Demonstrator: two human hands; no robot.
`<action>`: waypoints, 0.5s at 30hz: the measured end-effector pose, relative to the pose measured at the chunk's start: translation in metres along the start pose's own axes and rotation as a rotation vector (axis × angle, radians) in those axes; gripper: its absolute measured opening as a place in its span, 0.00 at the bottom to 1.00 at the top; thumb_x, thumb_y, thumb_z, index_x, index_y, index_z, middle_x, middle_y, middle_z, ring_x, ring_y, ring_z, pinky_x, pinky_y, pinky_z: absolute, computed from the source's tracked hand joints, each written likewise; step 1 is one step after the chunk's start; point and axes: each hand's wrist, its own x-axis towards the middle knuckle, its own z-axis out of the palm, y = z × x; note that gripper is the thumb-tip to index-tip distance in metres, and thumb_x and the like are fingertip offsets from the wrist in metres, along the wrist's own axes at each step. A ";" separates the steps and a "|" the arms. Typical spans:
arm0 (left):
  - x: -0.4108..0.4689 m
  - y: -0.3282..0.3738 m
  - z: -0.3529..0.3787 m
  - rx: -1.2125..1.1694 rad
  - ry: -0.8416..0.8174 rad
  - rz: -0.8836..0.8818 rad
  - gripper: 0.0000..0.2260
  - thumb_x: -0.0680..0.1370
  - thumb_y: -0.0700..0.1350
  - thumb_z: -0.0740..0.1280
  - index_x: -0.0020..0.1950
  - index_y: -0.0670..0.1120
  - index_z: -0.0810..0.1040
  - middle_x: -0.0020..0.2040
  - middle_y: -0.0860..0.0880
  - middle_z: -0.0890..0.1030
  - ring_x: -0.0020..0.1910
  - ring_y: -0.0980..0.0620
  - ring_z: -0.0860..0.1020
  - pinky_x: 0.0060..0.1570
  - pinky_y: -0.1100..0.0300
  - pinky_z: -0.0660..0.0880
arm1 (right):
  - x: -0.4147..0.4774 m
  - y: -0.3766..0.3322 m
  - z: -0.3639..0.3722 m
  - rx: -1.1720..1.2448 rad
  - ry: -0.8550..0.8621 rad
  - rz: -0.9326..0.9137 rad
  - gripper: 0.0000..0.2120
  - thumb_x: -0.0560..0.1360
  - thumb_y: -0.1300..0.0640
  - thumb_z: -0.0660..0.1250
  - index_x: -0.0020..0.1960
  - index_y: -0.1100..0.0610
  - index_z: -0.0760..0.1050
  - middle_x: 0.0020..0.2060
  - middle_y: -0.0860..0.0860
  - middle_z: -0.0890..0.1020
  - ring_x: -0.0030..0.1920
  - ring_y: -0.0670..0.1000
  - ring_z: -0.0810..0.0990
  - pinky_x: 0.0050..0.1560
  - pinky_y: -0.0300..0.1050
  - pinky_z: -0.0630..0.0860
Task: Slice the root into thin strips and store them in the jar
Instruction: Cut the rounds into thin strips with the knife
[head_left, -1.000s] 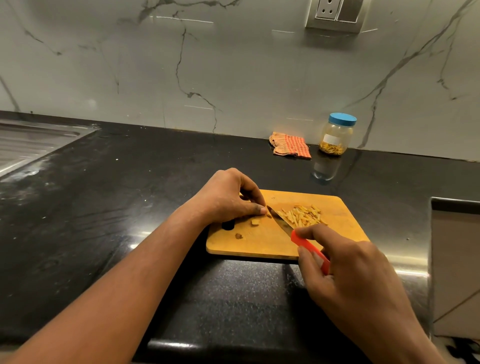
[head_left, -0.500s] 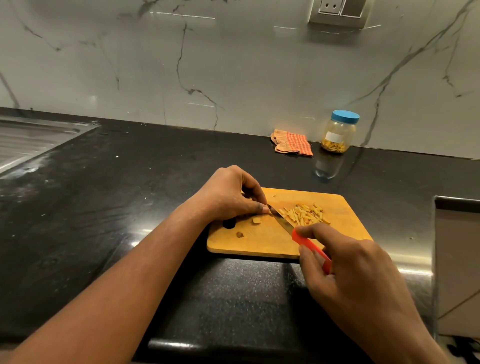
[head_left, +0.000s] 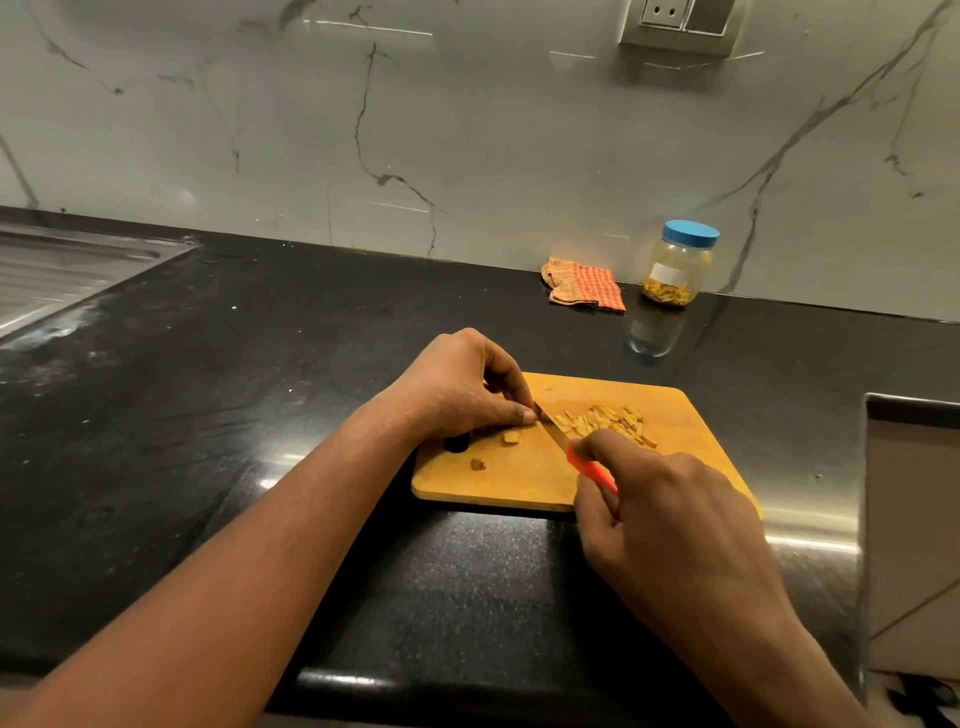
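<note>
Head view: left hand (head_left: 457, 387) is pinching the root stub, hidden beneath its fingers (head_left: 511, 415), on the board (head_left: 519, 483). Right hand (head_left: 675, 530) is gripping the knife (head_left: 553, 430) and slicing. Strips (head_left: 605, 421) are lying beside the blade. The jar (head_left: 678, 265) is standing lidded, part-filled and well apart; transfer is judged outstanding.

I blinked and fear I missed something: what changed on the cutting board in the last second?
Hardly anything. The right hand has nudged the red-handled knife slightly forward along the cutting board. Nothing was picked up or let go. The left hand still pins the root, mostly hidden under its fingers; the cut strips, blue-lidded jar and checked cloth stayed put.
</note>
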 end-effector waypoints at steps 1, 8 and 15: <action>0.000 0.001 0.000 0.002 0.002 -0.002 0.02 0.72 0.46 0.76 0.42 0.51 0.85 0.47 0.54 0.83 0.51 0.55 0.78 0.47 0.64 0.77 | 0.001 0.000 0.001 0.000 -0.014 0.001 0.13 0.78 0.46 0.58 0.61 0.43 0.69 0.33 0.44 0.75 0.32 0.44 0.73 0.31 0.38 0.73; 0.001 0.006 0.000 -0.045 0.013 -0.062 0.03 0.71 0.43 0.78 0.42 0.49 0.85 0.42 0.53 0.84 0.42 0.56 0.81 0.38 0.67 0.77 | 0.006 0.006 -0.006 0.025 -0.036 0.023 0.12 0.77 0.45 0.59 0.60 0.43 0.71 0.37 0.44 0.77 0.36 0.45 0.75 0.38 0.43 0.78; 0.002 0.006 0.001 -0.083 -0.017 -0.064 0.07 0.73 0.40 0.75 0.48 0.51 0.85 0.46 0.53 0.82 0.45 0.55 0.81 0.48 0.59 0.81 | 0.012 -0.003 -0.007 -0.068 -0.037 -0.023 0.13 0.77 0.48 0.58 0.61 0.43 0.69 0.45 0.45 0.78 0.41 0.46 0.74 0.38 0.41 0.75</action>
